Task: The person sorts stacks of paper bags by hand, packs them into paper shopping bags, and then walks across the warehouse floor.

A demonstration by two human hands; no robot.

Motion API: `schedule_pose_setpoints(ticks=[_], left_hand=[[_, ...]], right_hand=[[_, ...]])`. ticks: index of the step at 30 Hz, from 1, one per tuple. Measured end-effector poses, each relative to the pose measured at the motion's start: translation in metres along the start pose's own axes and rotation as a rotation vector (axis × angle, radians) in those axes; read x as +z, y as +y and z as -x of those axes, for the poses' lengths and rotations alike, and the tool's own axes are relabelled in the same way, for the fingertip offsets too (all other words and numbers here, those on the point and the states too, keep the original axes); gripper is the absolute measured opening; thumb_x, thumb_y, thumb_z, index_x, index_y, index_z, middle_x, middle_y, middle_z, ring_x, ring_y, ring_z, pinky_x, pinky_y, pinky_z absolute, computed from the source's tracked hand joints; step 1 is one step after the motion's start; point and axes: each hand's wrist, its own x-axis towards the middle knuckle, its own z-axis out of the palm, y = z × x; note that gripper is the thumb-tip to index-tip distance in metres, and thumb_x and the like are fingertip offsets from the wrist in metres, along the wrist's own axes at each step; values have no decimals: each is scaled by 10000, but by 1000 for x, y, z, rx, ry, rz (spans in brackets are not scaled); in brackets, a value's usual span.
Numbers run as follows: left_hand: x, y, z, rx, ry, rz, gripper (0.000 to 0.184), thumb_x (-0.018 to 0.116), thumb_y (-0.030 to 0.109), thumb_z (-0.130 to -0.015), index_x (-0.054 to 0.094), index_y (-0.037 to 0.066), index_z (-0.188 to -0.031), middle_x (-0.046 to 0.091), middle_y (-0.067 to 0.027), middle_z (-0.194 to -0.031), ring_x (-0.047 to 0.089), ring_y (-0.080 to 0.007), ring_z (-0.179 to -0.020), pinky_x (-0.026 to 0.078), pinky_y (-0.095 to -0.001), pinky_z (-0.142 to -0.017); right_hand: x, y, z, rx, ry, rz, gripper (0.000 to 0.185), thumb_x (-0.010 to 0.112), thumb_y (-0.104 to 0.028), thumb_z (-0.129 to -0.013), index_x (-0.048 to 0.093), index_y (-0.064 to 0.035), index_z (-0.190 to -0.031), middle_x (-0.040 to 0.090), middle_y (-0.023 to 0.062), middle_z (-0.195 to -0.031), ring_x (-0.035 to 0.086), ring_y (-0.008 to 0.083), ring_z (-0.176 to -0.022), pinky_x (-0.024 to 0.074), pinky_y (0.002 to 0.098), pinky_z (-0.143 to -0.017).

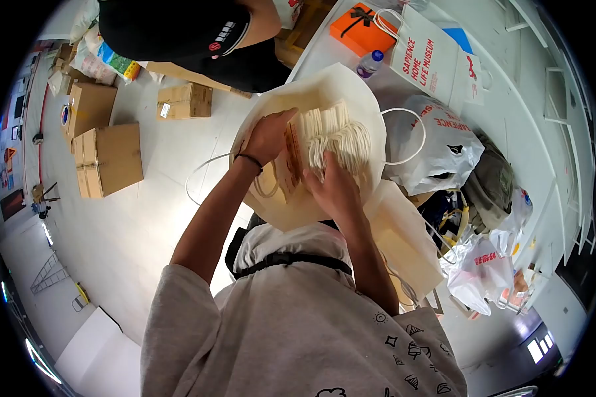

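A large cream paper bag (351,83) with white rope handles stands open in front of my body. Both my hands reach inside it. Several bundles of white cord-like handles (341,135) lie within, beside a brown printed piece (293,155). My left hand (269,137), with a dark band at the wrist, is bent against the brown piece; its fingertips are partly hidden. The fingers of my right hand (334,185) are closed on the lower edge of the white cord bundle.
Another person in a black cap (172,30) leans in beyond the bag. Cardboard boxes (116,159) stand on the floor at left. An orange box (361,30), a bottle (369,64), a printed paper bag (430,59) and plastic bags (437,145) are at right.
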Motion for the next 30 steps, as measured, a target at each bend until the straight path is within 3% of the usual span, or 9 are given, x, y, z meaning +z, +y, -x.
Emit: schedule_pose_setpoints(ticks=[2,9,17,24,30], left_hand=[[-12,10,-6,-241,-320,60,755,500,-203,-759,552,65,-1464,630,-226,-1359,583,-382,-1277,481,-413,-1076],[-16,7,-7,-286,-384,191,779,479,-190,-762,525,72,-1494,629,-206,-1385,584,-337,-1308,453,-380,-1110],[-18,17,-12,-310,-310,407,710,432,-183,-717,572,32,-1379,642,-171,-1390,557,-304,-1358,399,-361,-1156],[-13,10,-10,-327,-272,376,636,426,-188,-717,567,26,-1299,679,-168,-1296,582,-305,-1323,414,-362,-1137],[-24,14,-10,-374,-229,206,465,469,-129,-821,602,40,-1233,695,-189,-1209,630,-350,-1201,474,-416,-1042]], right_hand=[[0,0,0,0,4,-1,483,657,-327,-966,497,20,-1260,706,304,-990,683,489,-958,524,562,-849],[0,4,-2,-4,-18,-6,447,659,-328,-973,495,2,-1227,712,288,-985,691,476,-950,530,542,-835],[1,8,-2,-13,-1,-14,484,659,-333,-971,493,11,-1269,710,295,-992,686,483,-961,527,546,-843],[-2,7,-3,-11,-8,-14,489,657,-338,-970,497,12,-1271,706,305,-989,682,492,-960,523,558,-844],[-3,7,-2,3,-19,-16,449,655,-332,-971,500,4,-1224,703,302,-965,678,498,-945,519,566,-834]])
